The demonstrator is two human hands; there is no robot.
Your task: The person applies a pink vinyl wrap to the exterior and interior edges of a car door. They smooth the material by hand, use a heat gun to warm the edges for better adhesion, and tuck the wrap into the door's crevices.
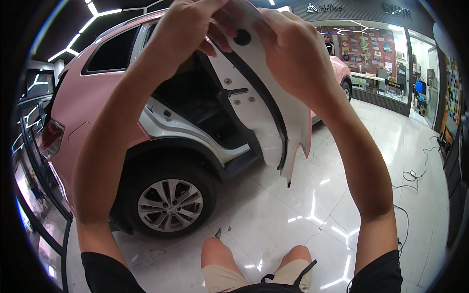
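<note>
The opened rear door (264, 132) of a pink car (88, 112) fills the middle, showing its white inner edge, black rubber seal and latch plate (238, 91). High on this door, my left hand (195, 29) has curled fingers at its upper edge, left of a round black plug (243, 37). My right hand (290, 53) is closed around the top of the door's outer side, its fingertips partly hidden. Along the door's lower outer edge, a thin pink strip hangs down to a point; I cannot tell what it is made of.
The rear wheel (170, 205) and sill (234, 161) are below the opening. A cable (413, 178) lies coiled on the tiled floor (303, 200) at right. Glass doors (39, 215) stand at far left; a glazed room (371, 58) and a rack of small items (452, 93) are behind.
</note>
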